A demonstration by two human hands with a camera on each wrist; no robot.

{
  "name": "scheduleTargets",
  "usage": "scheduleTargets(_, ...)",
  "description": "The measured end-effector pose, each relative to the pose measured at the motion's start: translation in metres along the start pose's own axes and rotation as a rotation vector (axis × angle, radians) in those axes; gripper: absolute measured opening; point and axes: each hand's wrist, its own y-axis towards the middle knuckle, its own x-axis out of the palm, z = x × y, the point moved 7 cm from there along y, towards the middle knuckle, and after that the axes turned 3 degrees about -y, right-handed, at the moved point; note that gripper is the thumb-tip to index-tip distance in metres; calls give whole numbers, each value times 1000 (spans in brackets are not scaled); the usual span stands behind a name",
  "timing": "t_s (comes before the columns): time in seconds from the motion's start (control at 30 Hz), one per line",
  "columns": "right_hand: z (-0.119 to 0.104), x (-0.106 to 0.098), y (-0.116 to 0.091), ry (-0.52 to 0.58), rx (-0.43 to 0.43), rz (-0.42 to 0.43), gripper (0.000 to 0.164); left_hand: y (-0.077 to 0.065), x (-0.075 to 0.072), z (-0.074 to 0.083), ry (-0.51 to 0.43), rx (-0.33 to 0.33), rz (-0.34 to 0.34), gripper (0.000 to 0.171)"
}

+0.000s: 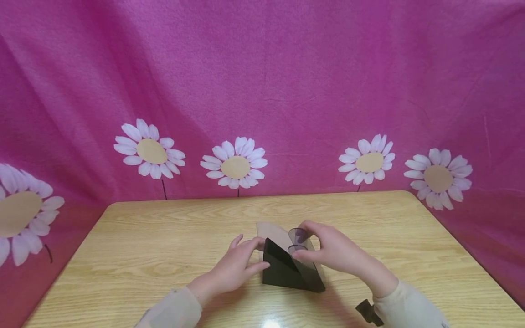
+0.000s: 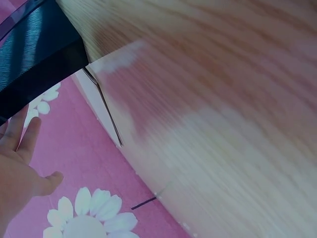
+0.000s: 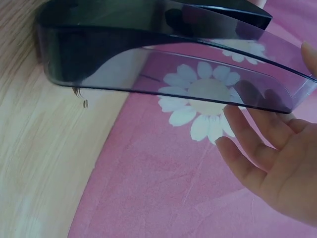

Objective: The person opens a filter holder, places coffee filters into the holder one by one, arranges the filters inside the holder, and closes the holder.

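Observation:
A black plastic case (image 1: 283, 272) stands tilted on the wooden table, with a smoky see-through cover (image 1: 297, 237) on its right side. In the right wrist view the cover (image 3: 148, 87) looks long and has a curved cutout. My left hand (image 1: 235, 269) holds the case by its left edge, thumb on the near side and fingers behind. In the left wrist view the black case (image 2: 44, 59) hides some of those fingertips. My right hand (image 1: 334, 248) pinches the cover's upper end between thumb and fingers. A tan panel (image 1: 271, 233) shows behind the case.
The wooden table (image 1: 164, 241) reaches back to a pink cloth (image 1: 262, 91) printed with white flowers, which also hangs at both sides. A dark strap piece (image 1: 369, 312) sits by the right sleeve. Light glares on the near table edge.

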Motion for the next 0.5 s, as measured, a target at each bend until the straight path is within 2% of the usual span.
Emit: scheduleTargets(0.5,4,-7,-2,-26,18,12,35,-15,-17,-19,-53,-35,37,37)
